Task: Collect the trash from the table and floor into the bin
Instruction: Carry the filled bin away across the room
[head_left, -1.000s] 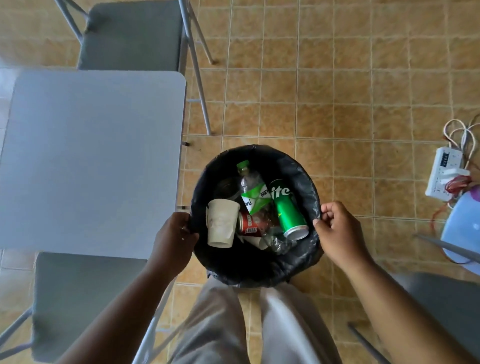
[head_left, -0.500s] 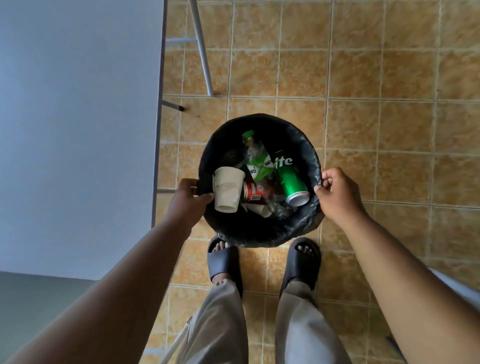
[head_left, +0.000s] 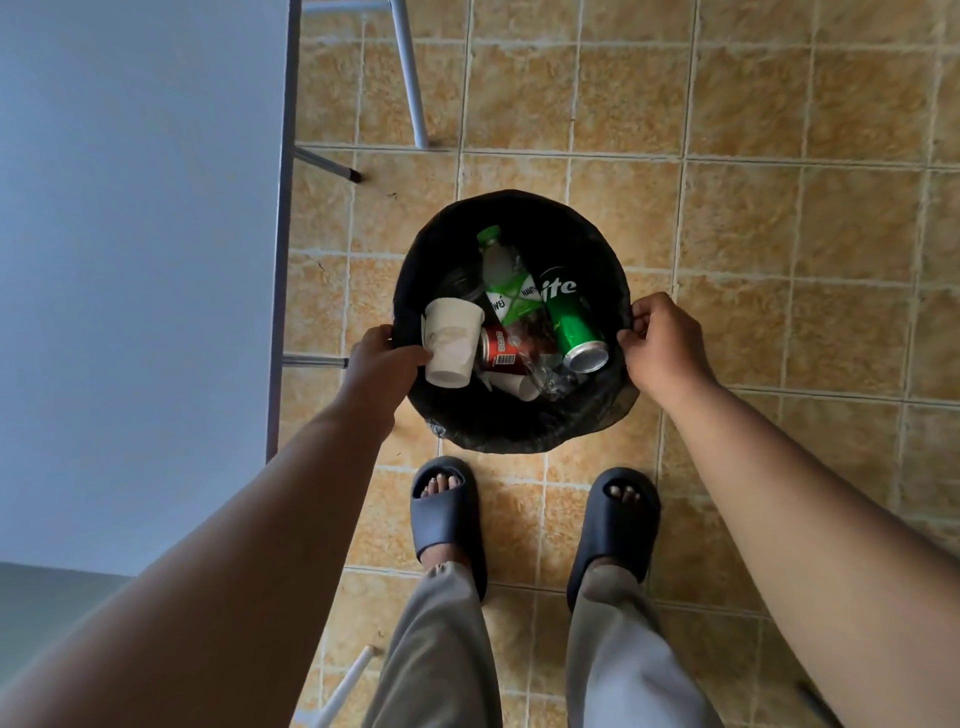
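A round bin (head_left: 519, 213) lined with a crinkled, glossy black plastic bag stands on the floor (head_left: 779, 234), and the collected trash lies inside it. A dented off-white paper cup (head_left: 451, 343) leans against the left wall, mouth up and away. Beside it a crushed red can (head_left: 500, 354) lies under crumpled clear plastic. A clear plastic bottle (head_left: 506, 283) with a green cap and a green-and-white label points to the far rim. A smooth green can (head_left: 574, 327) lies slanted on the right, its silver end facing near.

Both hands are curled on the bin's rim. The left hand (head_left: 382, 364) grips the left edge, its thumb next to the cup. The right hand (head_left: 662, 345) pinches the bag's edge on the right side.

The floor is mottled ochre square tile with pale grout. A flat grey bench (head_left: 140, 234) with a thin metal edge fills the left side, and grey metal legs (head_left: 410, 78) slant down beyond it. Near the bottom stand two dark, rounded foam slippers (head_left: 447, 514), open at the toes, under loose beige trousers (head_left: 441, 649).

Compared with half a second ago, the hands keep the same hold and the trash has not shifted. A strip of tile now shows between the bin and the slippers, which earlier met its near edge.
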